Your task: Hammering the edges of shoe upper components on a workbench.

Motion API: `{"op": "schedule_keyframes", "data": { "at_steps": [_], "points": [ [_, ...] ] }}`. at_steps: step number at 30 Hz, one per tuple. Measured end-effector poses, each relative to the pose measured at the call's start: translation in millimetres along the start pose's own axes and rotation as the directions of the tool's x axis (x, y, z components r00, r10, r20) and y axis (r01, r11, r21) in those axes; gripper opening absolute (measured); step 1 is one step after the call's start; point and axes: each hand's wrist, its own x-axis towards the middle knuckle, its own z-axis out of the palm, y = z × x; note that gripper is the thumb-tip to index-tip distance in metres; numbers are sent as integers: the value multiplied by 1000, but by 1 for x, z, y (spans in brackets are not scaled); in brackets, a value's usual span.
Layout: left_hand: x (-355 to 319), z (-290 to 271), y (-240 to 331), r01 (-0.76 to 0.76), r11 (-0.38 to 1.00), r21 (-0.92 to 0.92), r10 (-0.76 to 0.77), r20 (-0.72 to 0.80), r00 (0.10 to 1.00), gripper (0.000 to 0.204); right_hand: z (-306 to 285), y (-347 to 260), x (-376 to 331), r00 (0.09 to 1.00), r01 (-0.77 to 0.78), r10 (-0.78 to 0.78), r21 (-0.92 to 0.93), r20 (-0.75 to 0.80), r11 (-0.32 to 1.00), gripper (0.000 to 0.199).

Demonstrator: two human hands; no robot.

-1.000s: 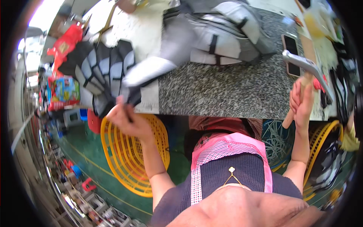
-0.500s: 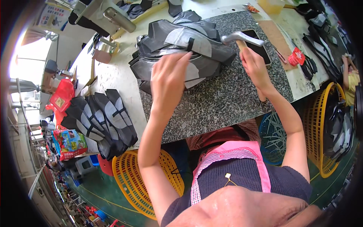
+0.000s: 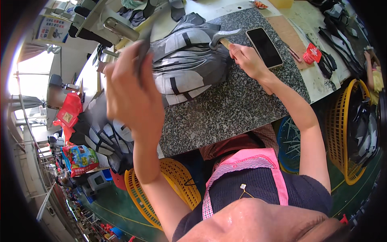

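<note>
Here we enter, first, one left hand [image 3: 135, 90], raised and blurred by motion, its fingers bent and closed against the thumb on one dark grey piece [image 3: 145, 54], held upright; one right hand [image 3: 250, 60], fingers wrapped round the wooden handle of one hammer [image 3: 221, 37], the metal head over the right end of the pile, though whether it touches we cannot tell; one pile of grey and black pieces [image 3: 181, 80], overlapping, with pale panels and short black strips, lying on one speckled stone slab [image 3: 209, 121]; one phone [image 3: 265, 47], dark screen up, just beside the right hand; one fanned set of similar pieces [image 3: 107, 137], left of the slab, partly hidden by the left hand and wrist; near that set, one red bag [image 3: 70, 111] and one multicoloured packet [image 3: 82, 159]; lower down, we count one yellow basket [image 3: 183, 181] at the left and one blue basket [image 3: 285, 151] at the right
</note>
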Motion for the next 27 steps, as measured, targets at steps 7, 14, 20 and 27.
{"op": "schedule_keyframes", "data": {
  "at_steps": [7, 14, 20, 27],
  "points": [
    [-112, -31, 43, 702, 637, -318, 248, 947, 203, 27, -9, -44, -63, 961, 277, -276, 49, -27, 960, 48],
    [-172, 27, 83, 626, 626, -465, -2, 802, 598, 26, -47, -60, -147, 926, -96, 175, -242, 333, 966, 29],
    [-160, 40, 80, 709, 568, -418, 94, 889, 449, 29, -41, -28, -178, 934, -68, 166, -299, 316, 952, 23],
    [-159, 61, 70, 728, 522, -445, 170, 891, 422, 14, -43, -35, -181, 901, -140, 262, -342, 344, 929, 27]
  ]
}}
